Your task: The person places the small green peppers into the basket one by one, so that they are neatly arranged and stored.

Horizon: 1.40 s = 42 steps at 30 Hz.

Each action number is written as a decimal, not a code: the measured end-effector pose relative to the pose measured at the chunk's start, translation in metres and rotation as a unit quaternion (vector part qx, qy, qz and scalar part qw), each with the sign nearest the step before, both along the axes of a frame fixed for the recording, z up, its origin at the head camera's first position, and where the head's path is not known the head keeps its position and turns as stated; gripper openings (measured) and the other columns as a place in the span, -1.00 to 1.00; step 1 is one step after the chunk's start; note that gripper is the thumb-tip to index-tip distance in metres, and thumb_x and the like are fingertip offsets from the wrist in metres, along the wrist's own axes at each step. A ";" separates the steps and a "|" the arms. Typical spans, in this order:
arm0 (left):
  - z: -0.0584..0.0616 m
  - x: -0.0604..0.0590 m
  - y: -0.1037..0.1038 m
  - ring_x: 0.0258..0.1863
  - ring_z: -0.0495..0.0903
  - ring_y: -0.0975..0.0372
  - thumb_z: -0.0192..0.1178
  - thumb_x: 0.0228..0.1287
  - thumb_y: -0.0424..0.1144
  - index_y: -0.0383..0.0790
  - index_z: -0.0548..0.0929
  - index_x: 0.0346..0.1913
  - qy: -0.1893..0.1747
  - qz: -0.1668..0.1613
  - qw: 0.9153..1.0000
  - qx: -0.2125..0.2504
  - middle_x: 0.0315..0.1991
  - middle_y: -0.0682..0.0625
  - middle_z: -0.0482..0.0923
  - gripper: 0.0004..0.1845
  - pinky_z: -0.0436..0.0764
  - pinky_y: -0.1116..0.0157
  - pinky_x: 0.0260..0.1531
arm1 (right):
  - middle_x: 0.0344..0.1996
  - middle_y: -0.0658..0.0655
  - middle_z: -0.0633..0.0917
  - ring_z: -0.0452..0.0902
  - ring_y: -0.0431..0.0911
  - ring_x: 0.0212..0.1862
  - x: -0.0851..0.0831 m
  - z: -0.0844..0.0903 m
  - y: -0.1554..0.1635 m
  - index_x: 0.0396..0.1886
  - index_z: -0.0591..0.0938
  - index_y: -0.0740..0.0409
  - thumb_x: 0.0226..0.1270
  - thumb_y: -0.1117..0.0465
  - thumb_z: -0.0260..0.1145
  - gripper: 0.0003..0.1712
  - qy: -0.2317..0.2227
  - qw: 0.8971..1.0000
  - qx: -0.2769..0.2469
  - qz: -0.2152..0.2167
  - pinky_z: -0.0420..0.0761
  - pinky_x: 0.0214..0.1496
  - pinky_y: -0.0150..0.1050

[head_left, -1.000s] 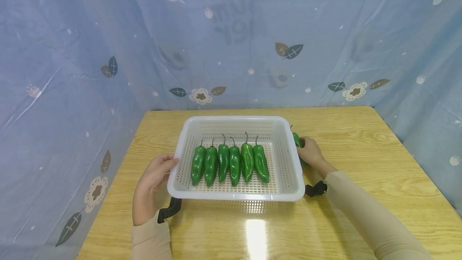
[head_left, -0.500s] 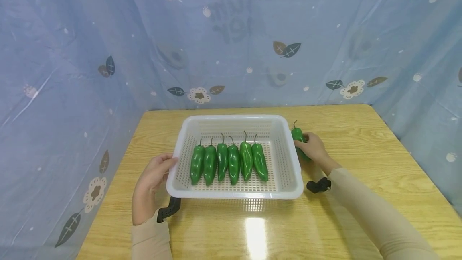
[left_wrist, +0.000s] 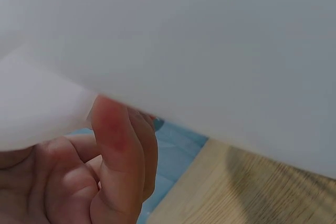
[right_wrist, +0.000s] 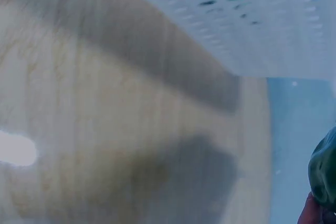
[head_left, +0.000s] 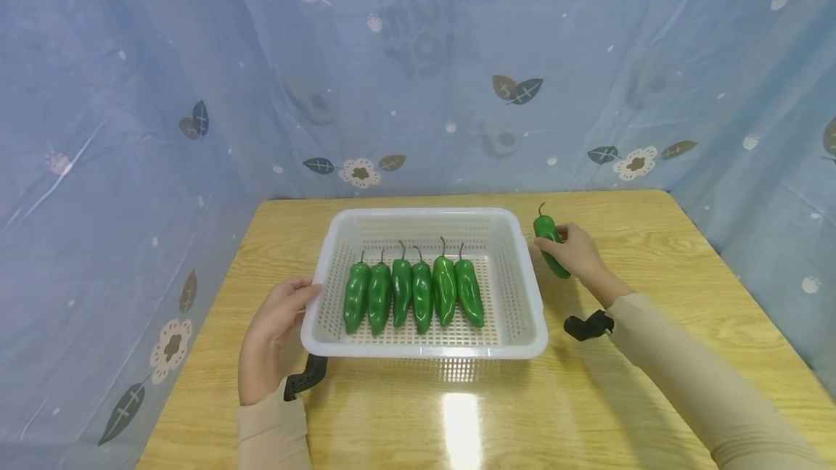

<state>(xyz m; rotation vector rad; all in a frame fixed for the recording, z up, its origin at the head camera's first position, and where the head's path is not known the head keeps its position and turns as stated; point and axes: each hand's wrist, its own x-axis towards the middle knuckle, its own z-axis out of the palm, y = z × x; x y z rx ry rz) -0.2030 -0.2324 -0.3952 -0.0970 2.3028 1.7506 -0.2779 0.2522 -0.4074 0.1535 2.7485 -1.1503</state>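
A white perforated plastic basket (head_left: 424,352) stands in the middle of the head view. Inside it, several green peppers (head_left: 444,292) lie side by side in a row, stems toward the far side. My left hand (head_left: 277,316) grips the basket's left rim; in the left wrist view its fingers (left_wrist: 119,153) curl up under the white edge. To the right of the basket, my right hand (head_left: 578,254) pinches another green pepper (head_left: 546,229) by its middle, apart from the basket wall. Only a piece of that pepper (right_wrist: 324,171) shows at the right wrist view's edge.
A wooden table (head_left: 679,296) lies under everything, with a bright light reflection near the front. Blue patterned cloth (head_left: 431,93) hangs behind it and on both sides. Black camera mounts (head_left: 588,326) extend from both sleeves.
My right hand has drawn the held pepper away from the basket's right side, to the right and farther back, so more of it shows. My left hand stays on the rim.
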 end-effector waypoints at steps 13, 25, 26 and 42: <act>0.002 -0.001 0.001 -0.02 0.61 -0.03 -0.01 0.44 -0.20 -0.51 0.37 0.18 0.000 -0.004 1.000 0.003 0.09 -0.41 0.48 -0.56 0.65 0.11 -0.09 | 0.24 0.47 0.32 0.37 0.29 0.17 0.002 0.053 -0.018 0.40 0.10 0.41 0.31 -0.24 0.12 -0.02 0.013 0.998 -0.056 -0.021 0.52 0.11 0.13; 0.001 -0.002 0.000 -0.04 0.63 0.03 0.00 0.43 -0.20 -0.50 0.38 0.18 -0.007 0.004 1.000 0.001 0.09 -0.40 0.49 -0.56 0.64 0.10 -0.08 | -0.11 0.38 0.56 0.55 0.11 -0.16 0.005 0.079 -0.073 0.08 0.42 0.47 0.33 -0.06 0.17 -0.34 0.010 0.999 0.004 0.037 0.64 -0.26 -0.18; 0.001 -0.002 0.000 -0.04 0.63 0.02 -0.01 0.43 -0.20 -0.51 0.38 0.18 -0.007 0.004 1.000 0.001 0.09 -0.40 0.49 -0.56 0.64 0.10 -0.08 | -0.18 0.35 0.58 0.55 0.07 -0.22 0.005 0.079 -0.077 0.01 0.45 0.46 0.32 -0.06 0.18 -0.39 0.010 0.999 0.017 0.045 0.61 -0.32 -0.22; 0.005 -0.001 0.001 -0.02 0.62 0.00 0.00 0.43 -0.19 -0.50 0.38 0.18 -0.010 0.013 1.000 0.001 0.09 -0.39 0.49 -0.55 0.64 0.11 -0.06 | -0.14 0.39 0.45 0.45 0.10 -0.24 0.016 0.058 -0.122 -0.02 0.35 0.57 0.24 -0.04 0.25 -0.30 0.025 0.971 0.210 0.114 0.58 -0.29 -0.08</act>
